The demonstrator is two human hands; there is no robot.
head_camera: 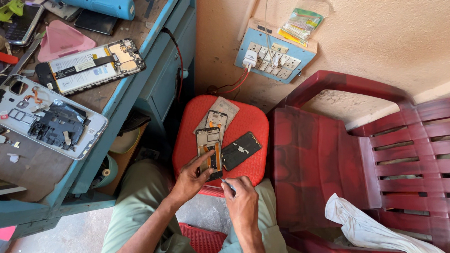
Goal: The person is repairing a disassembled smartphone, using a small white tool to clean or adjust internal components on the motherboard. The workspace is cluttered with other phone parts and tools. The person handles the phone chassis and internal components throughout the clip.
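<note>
- Phone frame (pixel 209 151), opened and showing orange flex cable, is seen lying flat on the red stool (pixel 245 121), its long axis running away from the person, roughly up the picture.
- Left hand (pixel 189 181) is placed at the near end of that frame; its fingers (pixel 204 162) are pressed on the lower edge, pinning rather than lifting it.
- Right hand (pixel 242 200) is held just nearer the body and to the right, fingers clenched around a thin tool (pixel 227 185) whose tip is aimed up-left toward the frame's near corner.
- Frame lies just ahead of both hands; the left is the nearer and already touching.
- Black panel (pixel 240 150) is laid beside the frame on the right, tilted.
- Other opened phones (pixel 88 65) are spread on the blue desk (pixel 132 85) at left.
</note>
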